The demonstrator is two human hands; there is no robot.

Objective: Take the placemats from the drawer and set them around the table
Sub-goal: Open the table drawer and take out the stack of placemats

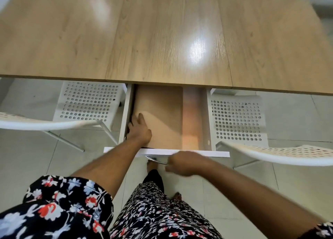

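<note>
Drawer point(209, 119): open. Placemats point(162, 116): tan stack inside, your left hand point(139, 130) flat on it, fingers at its left edge. Right hand point(183, 163): fisted by handle point(156, 160). Table point(162, 31): 0 mats set; all remain.

Drawer open, way in from above

My reach into the drawer point(209, 116) is hemmed by the table point(162, 31) edge overhead and a white chair point(237, 119) at each side.

Short sleeve point(68, 199) and dress point(162, 211): black floral print, white/blue/red flowers. Forearms bare, feet point(153, 163) bare.
</note>
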